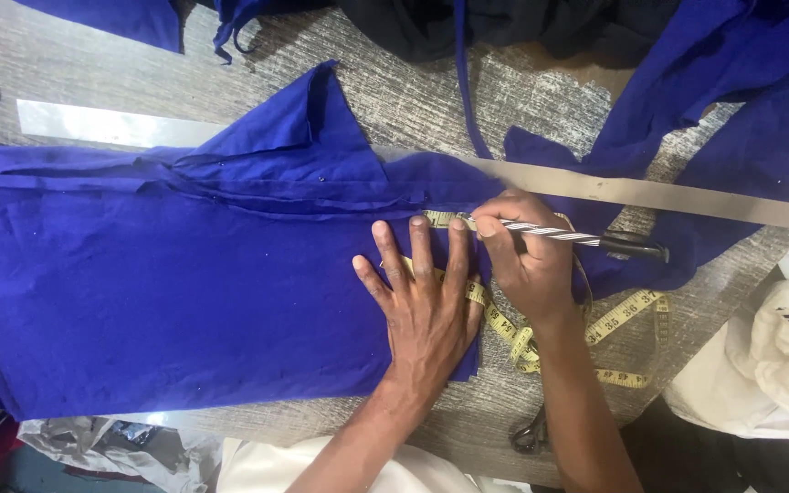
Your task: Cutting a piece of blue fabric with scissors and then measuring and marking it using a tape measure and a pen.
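A large piece of royal blue fabric (166,274) lies spread flat on a grey wood-grain table (431,100). My left hand (422,301) presses flat on the fabric's right edge, fingers apart, over a yellow tape measure (618,319). My right hand (527,256) grips a black-and-white striped pen (563,236), its tip touching the fabric near the tape's end. The tape runs under both hands and loops off to the right.
A long metal ruler (687,196) crosses the table behind the hands, partly under the fabric. More blue fabric (723,100) is piled at the back right. Black scissors (530,436) lie near the front edge. White cloth (778,356) sits at the right.
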